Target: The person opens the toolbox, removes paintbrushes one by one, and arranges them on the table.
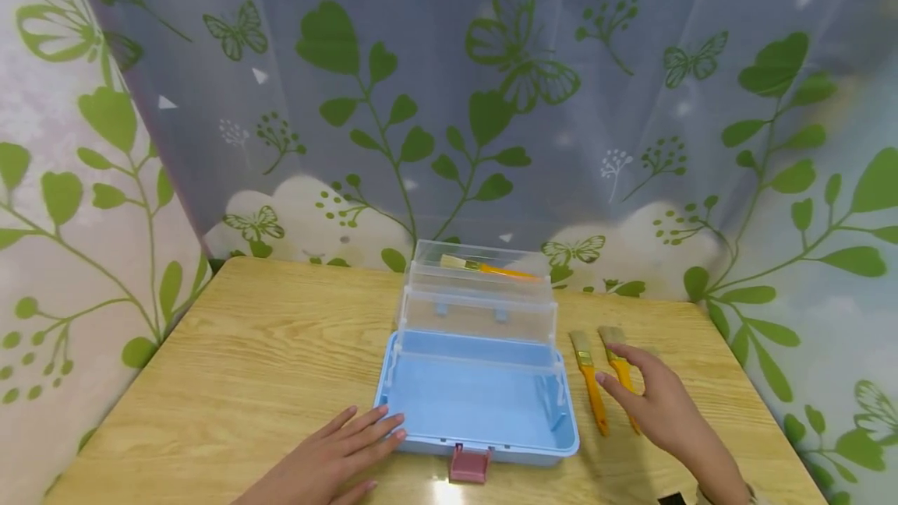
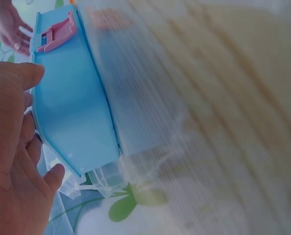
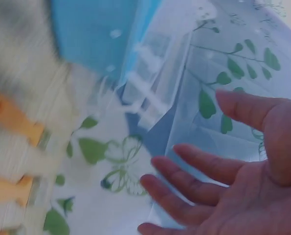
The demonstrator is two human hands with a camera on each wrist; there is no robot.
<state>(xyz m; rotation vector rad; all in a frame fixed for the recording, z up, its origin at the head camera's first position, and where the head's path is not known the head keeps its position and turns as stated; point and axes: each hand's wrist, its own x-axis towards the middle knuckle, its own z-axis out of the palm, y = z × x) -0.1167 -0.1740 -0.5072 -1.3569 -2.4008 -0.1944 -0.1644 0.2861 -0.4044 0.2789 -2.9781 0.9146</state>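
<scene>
A light blue storage box (image 1: 484,404) stands open on the table, with clear stepped trays (image 1: 480,310) raised at its back and a pink latch (image 1: 469,464) at the front. My left hand (image 1: 337,458) lies at the box's front left corner, fingers extended over the rim. One paintbrush (image 1: 491,269) with an orange handle lies in the top clear tray. To the right of the box are a flat paintbrush (image 1: 590,388) and a second paintbrush (image 1: 620,365). Over the second one hovers my right hand (image 1: 662,400), thumb and fingers apart, holding nothing. A further orange handle (image 3: 11,230) shows partly in the right wrist view.
The wood-grain table (image 1: 281,349) extends left of the box. A leaf-and-butterfly curtain (image 1: 435,100) hangs behind the table and along both sides. A small black object (image 1: 672,499) shows at the bottom edge near the right wrist.
</scene>
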